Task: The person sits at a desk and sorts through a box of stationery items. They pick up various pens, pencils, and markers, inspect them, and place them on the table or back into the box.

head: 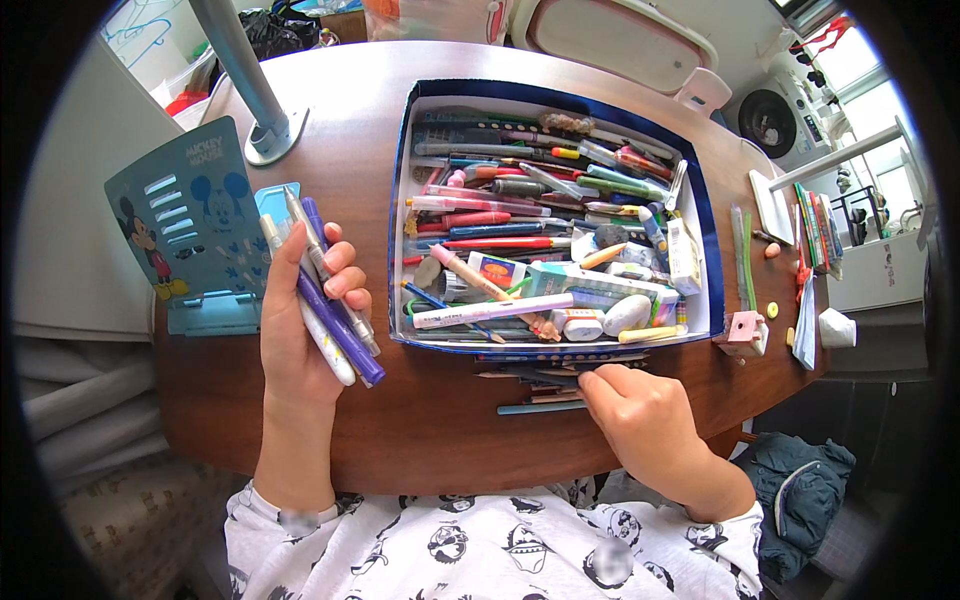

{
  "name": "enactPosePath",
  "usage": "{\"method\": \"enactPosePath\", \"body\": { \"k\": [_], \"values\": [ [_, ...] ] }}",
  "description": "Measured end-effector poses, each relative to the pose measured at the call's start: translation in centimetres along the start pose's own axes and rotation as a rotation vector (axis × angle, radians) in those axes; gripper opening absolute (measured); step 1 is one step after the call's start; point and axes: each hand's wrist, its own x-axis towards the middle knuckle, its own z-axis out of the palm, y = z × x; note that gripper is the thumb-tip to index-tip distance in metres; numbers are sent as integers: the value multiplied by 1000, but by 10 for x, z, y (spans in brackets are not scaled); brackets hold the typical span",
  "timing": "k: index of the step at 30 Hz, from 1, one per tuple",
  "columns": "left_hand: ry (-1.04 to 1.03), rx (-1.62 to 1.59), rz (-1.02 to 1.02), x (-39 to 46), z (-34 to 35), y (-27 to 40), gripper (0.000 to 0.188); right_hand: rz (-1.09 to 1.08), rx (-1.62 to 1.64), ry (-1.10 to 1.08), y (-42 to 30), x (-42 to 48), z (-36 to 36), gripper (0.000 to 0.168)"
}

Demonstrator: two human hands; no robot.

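Several pens [334, 319], purple, white and clear-barrelled, are gripped upright in my left hand [300, 322], left of the box. My right hand [645, 412] is below the box's near edge, its fingertips touching a dark piece among a row of pencils [536, 375] on the table; whether it pinches one is hard to see. A light-blue stick [525, 409] lies nearest me in that row. The dark-blue-rimmed cardboard box [399, 225] holds pens, pencils and erasers. Across its near side lie a pale pink pen [491, 310] and a white eraser [582, 328].
A blue Mickey Mouse book stand [217, 247] stands at the left, near a grey metal post [247, 75]. On the wooden table [420, 442], right of the box, are a pink pencil sharpener [742, 334], a green strip [748, 262] and folded paper [805, 330].
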Motion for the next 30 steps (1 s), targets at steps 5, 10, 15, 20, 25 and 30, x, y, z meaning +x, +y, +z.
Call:
{"method": "enactPosePath", "body": {
  "k": [5,10,15,20,25,30],
  "values": [
    [25,6,-13,0,-3,-3,26,-21,135,211,4,-1,3,18],
    [8,16,-5,0,-7,-1,25,-19,300,448,29,61,-17,9],
    [55,94,0,5,0,-3,25,-95,90,199,64,138,15,12],
    [60,124,29,2,-1,-2,24,-141,5,71,58,160,29,9],
    [48,105,-16,0,2,-3,23,-132,227,123,65,154,17,16],
    [58,120,-1,-1,-1,-2,23,60,1222,347,50,130,-12,22]
  ]
}}
